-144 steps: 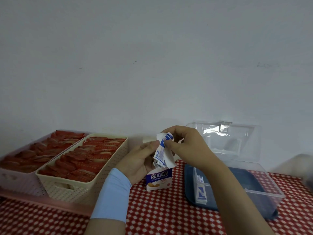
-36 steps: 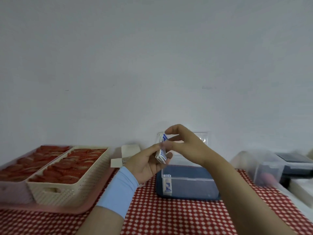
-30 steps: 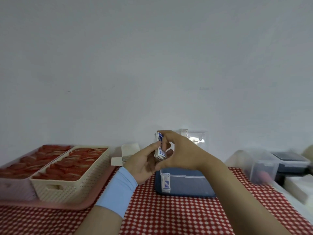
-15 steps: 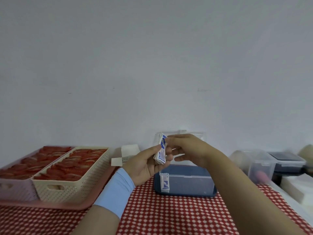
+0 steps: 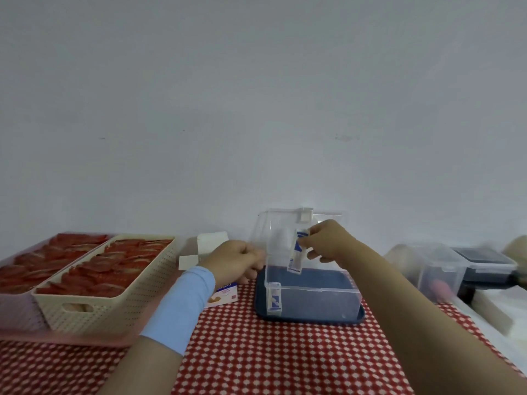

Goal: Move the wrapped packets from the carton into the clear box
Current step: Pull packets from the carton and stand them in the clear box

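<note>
My right hand (image 5: pixel 325 242) pinches a few white-and-blue wrapped packets (image 5: pixel 296 253) by their top edge. They hang upright over the back of the clear box (image 5: pixel 312 289), whose lid (image 5: pixel 281 223) stands open against the wall. One packet (image 5: pixel 274 299) stands in the box's front left corner. My left hand (image 5: pixel 236 262) is down at the small carton (image 5: pixel 225 293), fingers curled round it. The carton's open white flaps (image 5: pixel 209 245) show above that hand. Most of the carton is hidden by the hand and wrist.
The clear box sits on a dark blue tray (image 5: pixel 310 317) on a red checked cloth. At left, a cream basket (image 5: pixel 114 303) and a pink bin (image 5: pixel 17 303) hold red packets. At right stand a second clear container (image 5: pixel 436 266) and a black device (image 5: pixel 484 263).
My hands have parted. The right hand carried the packets to the right, over the clear box. The left hand let go of them and dropped to the carton.
</note>
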Motion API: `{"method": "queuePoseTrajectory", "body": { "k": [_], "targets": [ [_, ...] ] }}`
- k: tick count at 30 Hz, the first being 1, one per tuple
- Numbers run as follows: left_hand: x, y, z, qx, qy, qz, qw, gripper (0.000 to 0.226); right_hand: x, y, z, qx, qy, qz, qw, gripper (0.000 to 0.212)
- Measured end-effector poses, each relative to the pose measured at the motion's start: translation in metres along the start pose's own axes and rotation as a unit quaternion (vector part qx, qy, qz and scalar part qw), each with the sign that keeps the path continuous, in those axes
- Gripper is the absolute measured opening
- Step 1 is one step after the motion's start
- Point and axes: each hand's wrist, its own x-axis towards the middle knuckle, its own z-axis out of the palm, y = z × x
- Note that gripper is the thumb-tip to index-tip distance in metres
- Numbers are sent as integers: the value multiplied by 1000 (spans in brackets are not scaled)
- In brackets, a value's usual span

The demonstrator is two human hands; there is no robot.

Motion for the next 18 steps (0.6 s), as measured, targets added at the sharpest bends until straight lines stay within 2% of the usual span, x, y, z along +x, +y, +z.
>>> {"method": "queuePoseTrajectory", "body": {
  "k": [5,10,12,18],
  "targets": [
    [19,-24,23,117,-36,-49,991,40,23,21,30,-147,-66,72,984,12],
    [40,-36,35,-8,-36,-69,997,44,38,32,53,-242,-114,79,960,12],
    [45,-40,37,-22,-30,-65,997,48,41,33,58,-263,-133,89,951,15],
    [51,-46,39,-27,-29,-47,998,32,49,38,73,-223,-191,179,939,15]
  ]
}}
